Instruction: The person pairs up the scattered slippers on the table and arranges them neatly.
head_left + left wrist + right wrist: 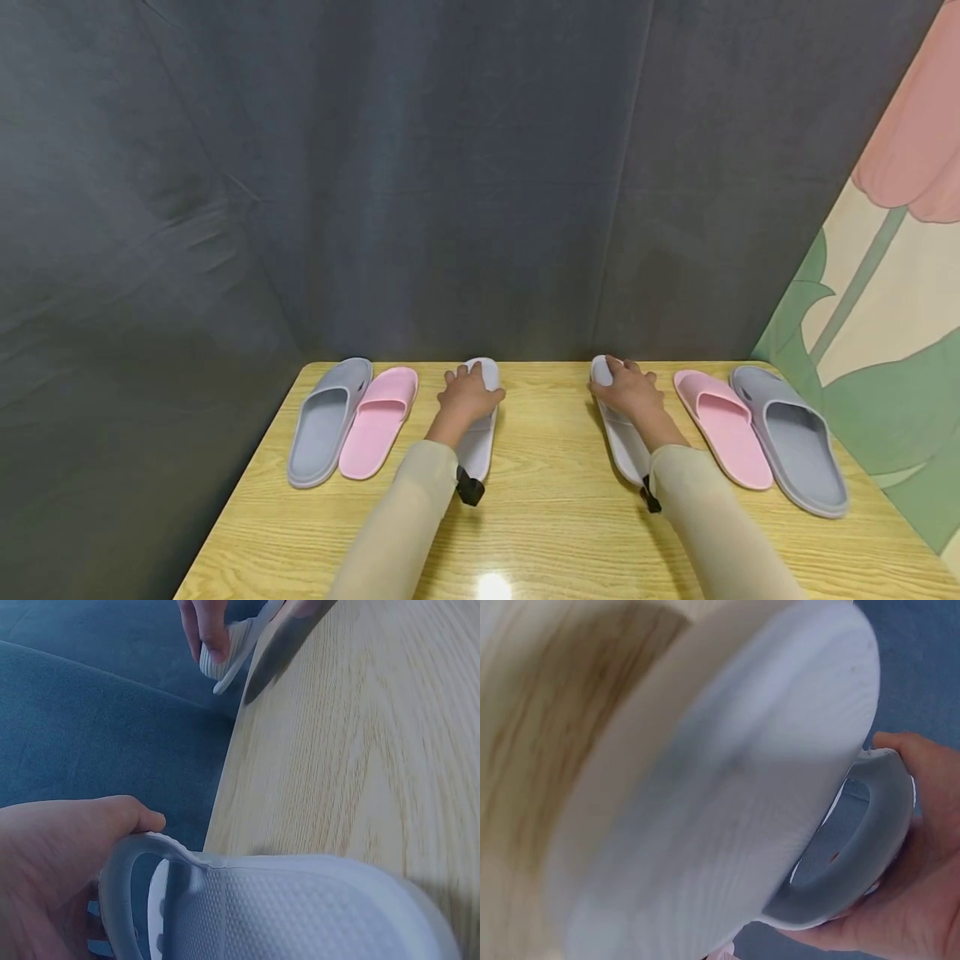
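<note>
Just left of the middle in the head view, my left hand [467, 396] grips the strap end of a white slipper [478, 454], toe toward the curtain. The left wrist view shows the thumb on the edge of the strap [154, 844] and the textured footbed [300, 904]. Across a gap, my right hand [633, 393] grips a second white slipper [627, 446] by its strap end. In the right wrist view this slipper's sole [727, 787] is tilted over the wood, and the hand [922, 892] wraps the strap [881, 825]. Some fingers are hidden behind the straps.
On the left of the wooden table [551, 533] lie a grey slipper [318, 433] and a pink slipper [371, 433]. To the right lie another pink slipper [731, 437] and grey slipper [798, 450]. A dark curtain [465, 183] hangs behind the table's far edge.
</note>
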`<control>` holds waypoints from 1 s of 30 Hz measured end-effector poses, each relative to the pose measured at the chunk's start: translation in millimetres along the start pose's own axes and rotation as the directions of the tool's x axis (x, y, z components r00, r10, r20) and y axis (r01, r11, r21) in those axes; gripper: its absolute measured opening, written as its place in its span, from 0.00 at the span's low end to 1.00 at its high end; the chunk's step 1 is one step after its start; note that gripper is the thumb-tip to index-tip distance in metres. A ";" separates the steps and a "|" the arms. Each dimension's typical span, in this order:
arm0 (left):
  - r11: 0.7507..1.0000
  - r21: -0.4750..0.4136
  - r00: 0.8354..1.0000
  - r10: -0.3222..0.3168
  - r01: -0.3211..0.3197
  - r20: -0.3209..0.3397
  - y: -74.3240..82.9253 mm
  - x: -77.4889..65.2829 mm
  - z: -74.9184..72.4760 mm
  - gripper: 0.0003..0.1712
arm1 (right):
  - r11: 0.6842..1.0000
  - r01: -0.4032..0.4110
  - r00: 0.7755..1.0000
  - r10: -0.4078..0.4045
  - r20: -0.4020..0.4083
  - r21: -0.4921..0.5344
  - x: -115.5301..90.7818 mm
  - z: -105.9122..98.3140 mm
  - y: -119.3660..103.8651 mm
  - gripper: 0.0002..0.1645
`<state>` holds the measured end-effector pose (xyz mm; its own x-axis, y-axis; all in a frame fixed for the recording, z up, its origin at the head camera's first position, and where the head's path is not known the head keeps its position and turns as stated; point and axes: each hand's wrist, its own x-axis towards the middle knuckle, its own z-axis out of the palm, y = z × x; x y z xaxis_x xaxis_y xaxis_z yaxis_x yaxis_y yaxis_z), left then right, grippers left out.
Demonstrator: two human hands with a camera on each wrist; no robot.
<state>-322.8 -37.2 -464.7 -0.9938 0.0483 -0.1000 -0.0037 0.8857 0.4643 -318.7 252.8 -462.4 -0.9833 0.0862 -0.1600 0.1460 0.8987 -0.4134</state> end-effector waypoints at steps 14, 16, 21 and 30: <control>1.000 -0.011 1.000 -0.010 0.010 0.007 6.2 1.0 3.8 0.45 | 1.000 -0.002 1.000 0.002 0.014 0.015 2.1 6.6 -7.4 0.47; 1.000 -0.018 1.000 -0.011 0.012 0.014 6.9 0.6 3.8 0.45 | 1.000 -0.002 1.000 0.001 0.013 0.019 2.7 7.2 -8.4 0.46; 0.999 -0.033 0.999 -0.018 0.019 0.031 8.8 0.5 4.4 0.45 | 1.000 -0.003 1.000 0.002 0.021 0.019 2.5 7.4 -12.2 0.45; 0.998 -0.058 0.999 -0.020 0.022 0.048 10.3 2.6 10.7 0.45 | 1.000 -0.002 1.000 0.001 0.028 0.030 2.4 11.2 -20.6 0.44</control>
<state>-324.1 -23.0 -469.6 -0.9870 0.0533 -0.1515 -0.0323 0.8582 0.5122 -322.9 229.7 -464.3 -0.9797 0.0753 -0.1859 0.1515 0.8851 -0.4401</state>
